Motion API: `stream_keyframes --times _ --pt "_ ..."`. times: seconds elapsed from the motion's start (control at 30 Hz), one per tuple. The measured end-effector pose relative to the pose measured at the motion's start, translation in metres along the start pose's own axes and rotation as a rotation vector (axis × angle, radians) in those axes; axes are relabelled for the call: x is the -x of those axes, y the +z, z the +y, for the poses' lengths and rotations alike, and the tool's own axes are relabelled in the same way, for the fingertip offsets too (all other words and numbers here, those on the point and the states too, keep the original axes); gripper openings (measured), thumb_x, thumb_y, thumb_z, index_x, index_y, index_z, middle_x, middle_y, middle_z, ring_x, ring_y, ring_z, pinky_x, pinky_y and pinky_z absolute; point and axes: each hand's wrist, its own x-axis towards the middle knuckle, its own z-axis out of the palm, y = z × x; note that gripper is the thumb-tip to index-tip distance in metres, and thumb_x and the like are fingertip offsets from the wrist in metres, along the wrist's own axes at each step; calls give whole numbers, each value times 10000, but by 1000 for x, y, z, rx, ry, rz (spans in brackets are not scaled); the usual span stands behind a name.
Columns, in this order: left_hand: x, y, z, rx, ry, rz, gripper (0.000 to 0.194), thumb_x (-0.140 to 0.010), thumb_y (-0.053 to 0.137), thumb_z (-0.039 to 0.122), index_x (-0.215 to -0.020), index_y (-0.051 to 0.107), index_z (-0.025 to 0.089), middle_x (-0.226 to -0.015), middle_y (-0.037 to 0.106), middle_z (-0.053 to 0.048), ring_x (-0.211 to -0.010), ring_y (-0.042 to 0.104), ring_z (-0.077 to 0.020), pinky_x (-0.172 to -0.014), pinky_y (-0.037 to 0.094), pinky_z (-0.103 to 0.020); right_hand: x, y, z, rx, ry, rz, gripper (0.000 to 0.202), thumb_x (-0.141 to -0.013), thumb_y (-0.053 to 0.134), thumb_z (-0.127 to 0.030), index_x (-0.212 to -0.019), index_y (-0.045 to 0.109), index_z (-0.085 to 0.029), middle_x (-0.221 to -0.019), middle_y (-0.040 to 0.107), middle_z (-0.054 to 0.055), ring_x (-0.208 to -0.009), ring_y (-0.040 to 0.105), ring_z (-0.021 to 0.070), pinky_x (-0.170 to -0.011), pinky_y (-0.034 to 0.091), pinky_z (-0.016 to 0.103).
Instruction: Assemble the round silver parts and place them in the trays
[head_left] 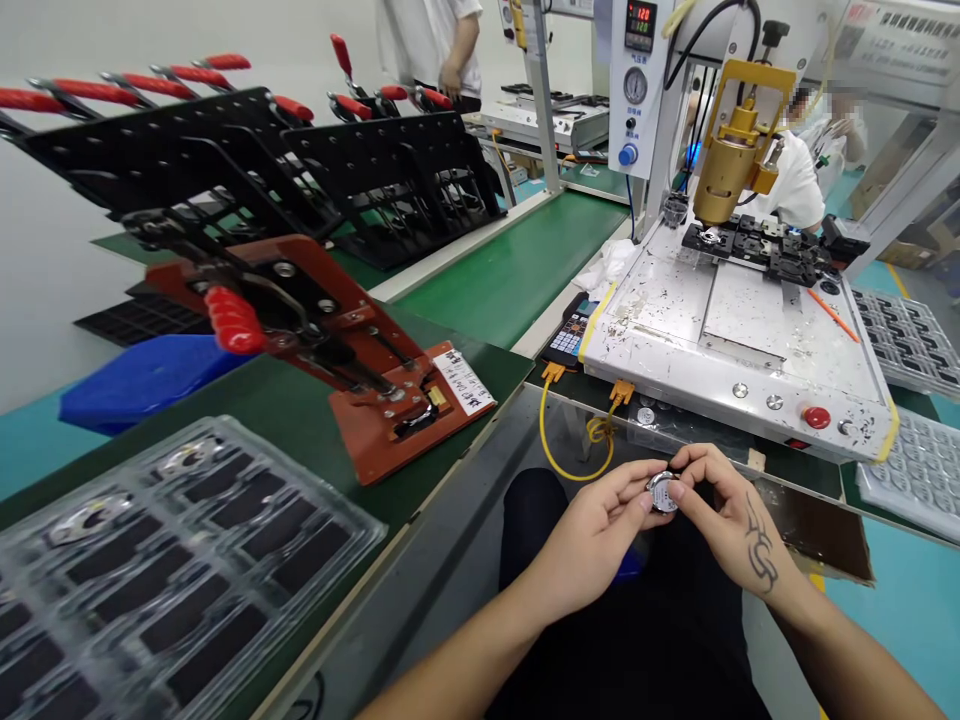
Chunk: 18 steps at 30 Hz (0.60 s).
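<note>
At nine o'clock, the left hand (600, 530) is pinching the small round silver piece (663, 493) over the lap. At three o'clock, the right hand (724, 520) is pinching its other side. The white machine (750, 340) is standing at one o'clock.

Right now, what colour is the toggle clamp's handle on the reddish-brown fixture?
Red handle; head view.
</note>
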Motion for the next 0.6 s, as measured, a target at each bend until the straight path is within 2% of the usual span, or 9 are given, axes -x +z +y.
stream_keyframes --times 0.13,0.33,0.6 --pt "0 1 -1 -1 -4 12 440 -950 802 408 -1324 731 187 -1282 786 -133 -1259 720 -340 -1078 614 -479 1 0 -1 14 -4 3 249 -1020 657 -422 -861 638 -231 -1178 648 87 -1079 621 252 -909 497 366" --pt "0 4 0 0 -1 -7 462 -948 800 436 -1334 726 193 -1270 789 -131 -1261 719 -338 -1078 615 -475 0 -4 -4 2 -9 -9 257 -1020 646 -422 -848 632 -230 -1149 655 79 -1049 628 245 -942 492 372" --pt "-1 7 -2 -32 17 7 442 -979 762 423 -1336 709 169 -1321 766 -139 -1190 747 -295 -1067 624 -447 2 -4 -4 1 -19 -16 244 -1029 648 -388 -854 618 -220 -1139 635 67 -1040 620 223 -917 473 352"
